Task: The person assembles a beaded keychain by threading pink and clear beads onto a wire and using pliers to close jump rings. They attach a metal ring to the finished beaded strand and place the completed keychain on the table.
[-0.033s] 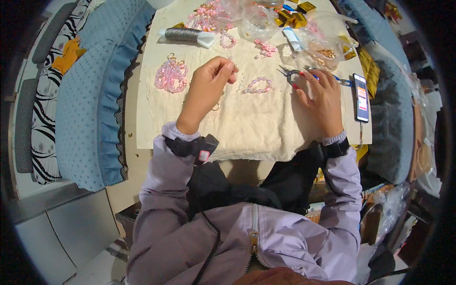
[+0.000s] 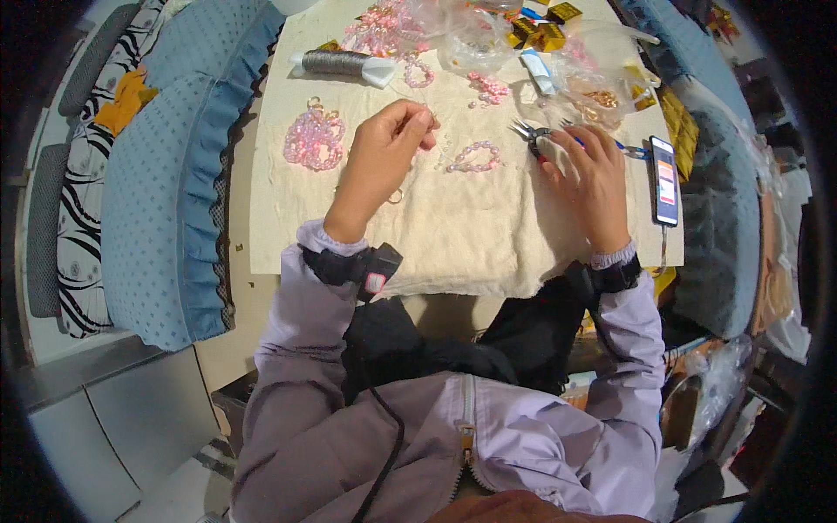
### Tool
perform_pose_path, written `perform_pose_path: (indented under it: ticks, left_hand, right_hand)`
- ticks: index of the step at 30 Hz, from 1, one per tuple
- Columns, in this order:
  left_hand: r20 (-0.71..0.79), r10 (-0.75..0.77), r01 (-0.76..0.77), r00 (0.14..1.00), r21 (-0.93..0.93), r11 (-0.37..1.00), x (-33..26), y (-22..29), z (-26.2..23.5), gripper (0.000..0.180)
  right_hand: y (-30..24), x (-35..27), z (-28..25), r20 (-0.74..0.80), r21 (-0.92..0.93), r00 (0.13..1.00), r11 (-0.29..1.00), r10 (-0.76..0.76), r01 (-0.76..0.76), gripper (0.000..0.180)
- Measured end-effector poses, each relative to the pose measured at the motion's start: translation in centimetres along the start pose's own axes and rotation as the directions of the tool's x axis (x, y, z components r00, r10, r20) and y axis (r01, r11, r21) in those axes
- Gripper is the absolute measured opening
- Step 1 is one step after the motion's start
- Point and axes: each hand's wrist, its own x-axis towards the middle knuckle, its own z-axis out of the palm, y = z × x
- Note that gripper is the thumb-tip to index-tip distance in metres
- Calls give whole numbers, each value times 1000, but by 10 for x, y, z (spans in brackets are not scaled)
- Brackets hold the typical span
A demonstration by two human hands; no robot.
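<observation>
My left hand point(image 2: 392, 148) is closed in a pinch over the cloth; a tiny gold-coloured bit shows at its fingertips, too small to name. To its right lies a loop of pink and clear beads point(image 2: 476, 157). My right hand point(image 2: 593, 174) has its thumb and fingers around red-handled pliers point(image 2: 540, 143), whose jaws point up and left with tips apart; the fingers partly hide the handles. Blue-handled pliers point(image 2: 635, 152) lie under and beside the same hand. A gold ring point(image 2: 395, 197) is by my left wrist. Left of that hand lies a pile of pink bead loops point(image 2: 314, 139).
A cream cloth point(image 2: 471, 244) covers the table's middle. Behind are a grey wire spool point(image 2: 344, 66), a small bead loop point(image 2: 418, 73), a pink bead cluster point(image 2: 488, 89), a white-and-blue tube point(image 2: 537, 71) and plastic bags point(image 2: 475, 44). A phone point(image 2: 664, 181) lies at the right edge.
The red-handled pliers have turned slightly in my right hand, and one of their red handles shows less. My left hand has hardly moved.
</observation>
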Motion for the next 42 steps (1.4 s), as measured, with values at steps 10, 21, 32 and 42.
perform_pose_path:
  ticks: [10,21,32,42]
  left_hand:
    - [78,52,-47,996,-63,997,45,-21,16,25]
    - [183,-121,155,976,-183,971,46,-39,14,23]
    - [96,-114,120,989,-63,991,58,-12,17,19]
    - [59,-178,184,982,-135,974,64,-28,32,17]
  right_hand:
    - [-35,47,54,168,502,945,849,-281,163,37]
    - [-29,38,41,476,744,840,390,262,-543,15]
    - [-15,91,59,584,809,794,-204,170,-551,25]
    - [-15,86,84,586,801,747,-367,314,-473,13]
